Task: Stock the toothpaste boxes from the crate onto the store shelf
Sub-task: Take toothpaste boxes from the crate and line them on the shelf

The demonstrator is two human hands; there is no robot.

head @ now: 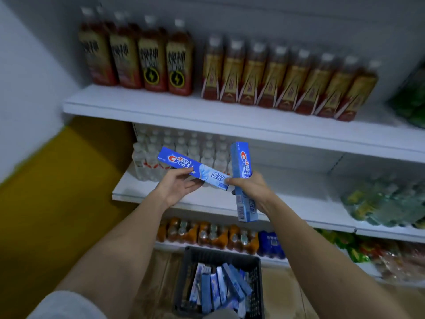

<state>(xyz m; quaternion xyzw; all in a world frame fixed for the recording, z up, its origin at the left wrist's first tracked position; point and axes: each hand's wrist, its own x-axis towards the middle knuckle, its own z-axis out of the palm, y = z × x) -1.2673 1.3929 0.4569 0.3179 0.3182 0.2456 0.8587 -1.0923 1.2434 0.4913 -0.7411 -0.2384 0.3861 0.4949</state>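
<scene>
Dim, cool indoor light, soft motion blur throughout, wide-angle bending at edges, white metal shelf boards (230, 120) brightest, faint shadows beneath

Glossy cardboard toothpaste boxes (193, 168); perhaps matt plastic crate (257, 279).

Blue toothpaste boxes (192, 167) — dark crate (219, 254)

Toothpaste boxes (220, 287) in crate (255, 284) below shelf (287, 199)
</scene>
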